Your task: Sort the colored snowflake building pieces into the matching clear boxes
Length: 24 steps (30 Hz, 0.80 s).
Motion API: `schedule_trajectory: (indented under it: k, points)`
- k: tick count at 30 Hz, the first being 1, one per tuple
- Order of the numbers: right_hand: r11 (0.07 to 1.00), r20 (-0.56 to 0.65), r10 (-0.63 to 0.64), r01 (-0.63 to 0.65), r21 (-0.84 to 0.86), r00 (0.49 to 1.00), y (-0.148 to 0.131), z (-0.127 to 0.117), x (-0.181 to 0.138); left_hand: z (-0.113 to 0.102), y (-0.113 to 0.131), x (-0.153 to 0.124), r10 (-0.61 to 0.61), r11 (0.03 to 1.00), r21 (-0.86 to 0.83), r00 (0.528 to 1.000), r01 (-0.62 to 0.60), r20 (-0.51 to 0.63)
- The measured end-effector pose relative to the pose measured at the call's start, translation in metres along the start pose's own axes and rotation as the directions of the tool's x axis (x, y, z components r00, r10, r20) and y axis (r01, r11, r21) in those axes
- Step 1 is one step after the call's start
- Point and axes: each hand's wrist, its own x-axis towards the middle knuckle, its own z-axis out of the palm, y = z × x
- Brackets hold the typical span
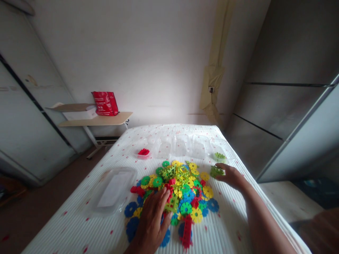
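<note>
Possibly the green pieces (216,171) pinched in the right hand (232,176), near the right edge of the table (225,215), could drop if those fingers loosen, while the left hand (154,217), whose grip I cannot tell, might scatter the pile (188,195) by pressing

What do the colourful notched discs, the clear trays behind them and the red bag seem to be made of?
Yellow, green and blue notched discs: probably moulded plastic, fairly smooth, given their even colour and regular slots.
Clear trays: likely thin, glossy plastic, being see-through with bright edges.
Red printed bag: perhaps plastic or coated fabric; it's shiny and creased, but I can't tell which.
</note>
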Motion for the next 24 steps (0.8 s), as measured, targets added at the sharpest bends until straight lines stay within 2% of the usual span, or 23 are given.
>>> schedule_trajectory:
  k: [6,12,18,24]
  points:
    - [1.0,0.035,0.009,-0.01,0.017,0.999,0.0103,-0.0065,-0.0022,-0.0005,0.0008,-0.0002,0.001,1.0,0.002,1.0,-0.001,-0.003]
    - [0.999,0.08,-0.002,0.005,-0.036,0.997,0.0055,-0.0044,-0.0018,0.0011,-0.0009,-0.0009,-0.003,1.0,0.007,1.0,0.003,0.007]
    - [0.998,0.065,0.014,-0.011,-0.057,0.998,0.0049,-0.0037,-0.0019,-0.001,0.0005,0.0001,0.005,1.0,0.001,1.0,-0.005,-0.008]
    - [0.998,-0.012,0.001,-0.002,-0.07,1.0,0.0054,-0.0038,-0.0033,-0.0003,0.0005,0.0,0.001,1.0,0.003,1.0,-0.001,0.0]
